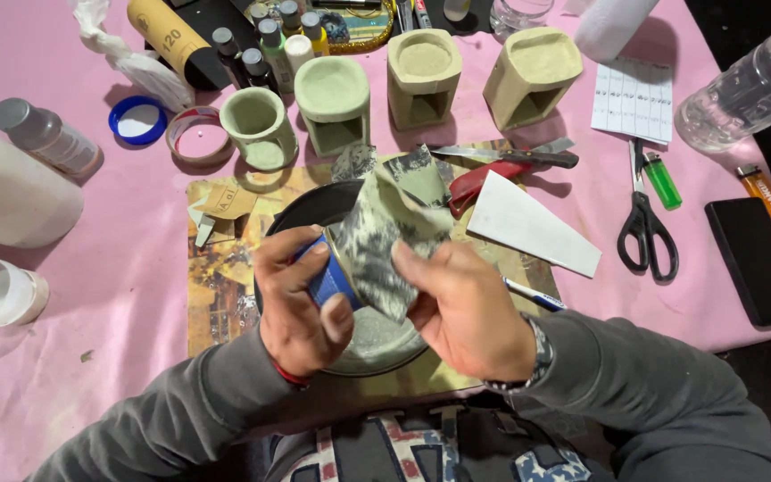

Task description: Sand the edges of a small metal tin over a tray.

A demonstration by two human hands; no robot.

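Note:
My left hand (299, 299) grips a small blue can (330, 281) just above a round dark dish (314, 207) on a worn mat. My right hand (461, 308) holds a crumpled grey-green sheet of sandpaper (394, 228) pressed over the top and side of the can. The sheet hides most of the can. Both hands are close together at the middle of the table, over the dish.
Several pale green clay holders (332, 100) stand behind the dish, with small paint bottles (269, 40) farther back. Scissors (644, 228), two lighters, a phone (756, 259) and a plastic bottle (747, 89) lie right. A knife (501, 156), white card, tape ring and white jars lie around.

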